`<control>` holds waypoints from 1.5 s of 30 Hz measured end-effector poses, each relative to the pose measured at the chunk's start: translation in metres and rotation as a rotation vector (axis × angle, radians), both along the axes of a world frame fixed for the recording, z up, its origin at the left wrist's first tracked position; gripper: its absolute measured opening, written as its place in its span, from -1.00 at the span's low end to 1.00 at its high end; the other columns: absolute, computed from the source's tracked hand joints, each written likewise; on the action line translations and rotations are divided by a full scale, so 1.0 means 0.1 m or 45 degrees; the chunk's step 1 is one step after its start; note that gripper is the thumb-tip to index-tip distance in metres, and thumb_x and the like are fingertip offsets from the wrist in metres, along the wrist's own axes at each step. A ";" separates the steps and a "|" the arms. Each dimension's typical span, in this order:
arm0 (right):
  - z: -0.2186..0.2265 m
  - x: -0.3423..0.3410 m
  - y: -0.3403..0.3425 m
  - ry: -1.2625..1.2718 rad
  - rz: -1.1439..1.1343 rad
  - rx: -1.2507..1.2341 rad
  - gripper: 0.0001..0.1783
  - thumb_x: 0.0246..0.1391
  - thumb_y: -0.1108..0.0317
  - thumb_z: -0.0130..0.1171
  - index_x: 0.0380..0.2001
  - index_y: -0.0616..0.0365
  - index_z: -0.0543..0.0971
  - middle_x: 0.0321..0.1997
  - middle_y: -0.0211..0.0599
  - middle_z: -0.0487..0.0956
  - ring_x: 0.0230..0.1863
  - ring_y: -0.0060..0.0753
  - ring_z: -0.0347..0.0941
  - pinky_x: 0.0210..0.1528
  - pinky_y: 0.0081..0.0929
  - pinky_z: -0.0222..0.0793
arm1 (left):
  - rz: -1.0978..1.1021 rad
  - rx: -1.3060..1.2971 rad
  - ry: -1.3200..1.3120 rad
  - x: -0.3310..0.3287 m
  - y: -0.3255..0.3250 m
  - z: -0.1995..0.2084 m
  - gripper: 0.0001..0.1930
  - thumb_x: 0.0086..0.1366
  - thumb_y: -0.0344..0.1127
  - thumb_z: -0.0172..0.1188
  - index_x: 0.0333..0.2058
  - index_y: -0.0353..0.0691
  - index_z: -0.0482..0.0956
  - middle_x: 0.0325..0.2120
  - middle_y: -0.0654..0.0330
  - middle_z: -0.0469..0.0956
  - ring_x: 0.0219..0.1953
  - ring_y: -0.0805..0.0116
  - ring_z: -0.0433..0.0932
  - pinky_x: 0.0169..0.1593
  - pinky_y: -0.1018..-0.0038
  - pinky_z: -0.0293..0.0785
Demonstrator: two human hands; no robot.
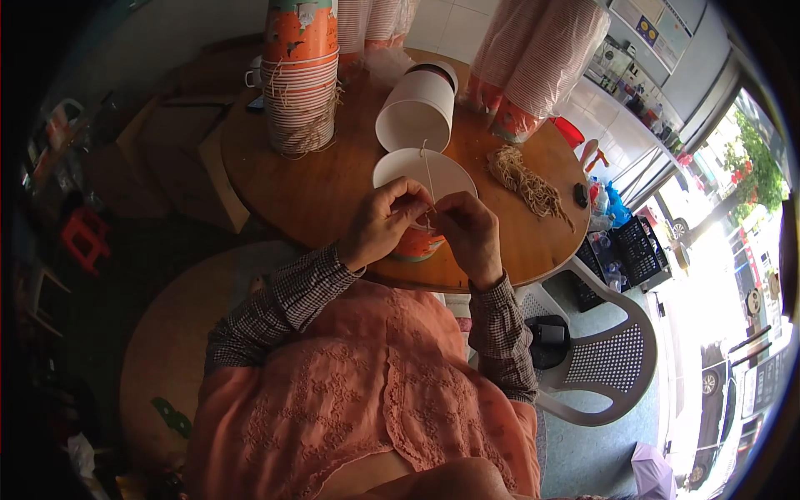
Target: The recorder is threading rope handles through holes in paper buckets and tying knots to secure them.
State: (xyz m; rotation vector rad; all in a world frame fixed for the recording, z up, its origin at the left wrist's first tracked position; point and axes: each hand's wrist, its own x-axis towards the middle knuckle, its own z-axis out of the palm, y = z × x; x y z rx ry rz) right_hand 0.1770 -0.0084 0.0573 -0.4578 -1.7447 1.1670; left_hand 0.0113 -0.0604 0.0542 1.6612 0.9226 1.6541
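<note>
Before me on the round wooden table stands an orange paper bucket (414, 244), its white inside facing up. A thin string (429, 171) runs across its mouth to the near rim. My left hand (387, 218) pinches the string at that rim, fingertips together. Close beside it, my right hand (472, 233) also pinches the string, its fingers bent inward. The fingertips partly hide the spot where the string meets the rim. Just beyond lies a white bucket (414, 108) on its side, mouth toward me. To the right is a bundle of tan strings (527, 185).
A tall stack of orange buckets (300, 92) with strings hanging on it stands at the table's (275, 187) far left. Plastic-wrapped stacks of buckets (533, 62) rise at the back right. A grey plastic chair (608, 350) and black crates (637, 254) are on the right.
</note>
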 end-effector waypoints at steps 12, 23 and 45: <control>0.08 -0.06 -0.15 -0.173 -0.350 0.377 -0.91 0.00 0.58 0.17 -0.36 0.25 0.53 -0.39 -0.29 0.54 -0.44 -0.51 0.50 -0.35 -0.59 0.42 | 0.001 -0.061 -0.122 0.00 0.00 -0.02 -0.91 0.28 -0.51 0.12 -0.24 -0.35 0.50 -0.31 0.24 0.52 -0.32 0.52 0.56 -0.21 0.61 0.53; 0.04 -0.04 -0.11 -0.135 -0.346 0.331 -0.91 0.02 0.58 0.16 -0.35 0.25 0.53 -0.38 -0.31 0.55 -0.41 -0.55 0.49 -0.32 -0.61 0.42 | 0.083 0.070 0.152 -0.03 0.00 -0.03 -0.88 0.23 -0.52 0.18 -0.25 -0.37 0.55 -0.21 0.25 0.47 -0.14 0.49 0.49 -0.03 0.55 0.45; 0.06 -0.04 -0.18 -0.164 -0.373 0.422 -0.88 0.02 0.60 0.13 -0.32 0.24 0.51 -0.38 -0.29 0.54 -0.41 -0.49 0.52 -0.32 -0.58 0.43 | 0.015 -0.041 -0.001 -0.01 -0.02 0.05 -0.91 0.24 -0.51 0.12 -0.27 -0.34 0.52 -0.39 0.28 0.56 -0.28 0.58 0.53 -0.13 0.59 0.48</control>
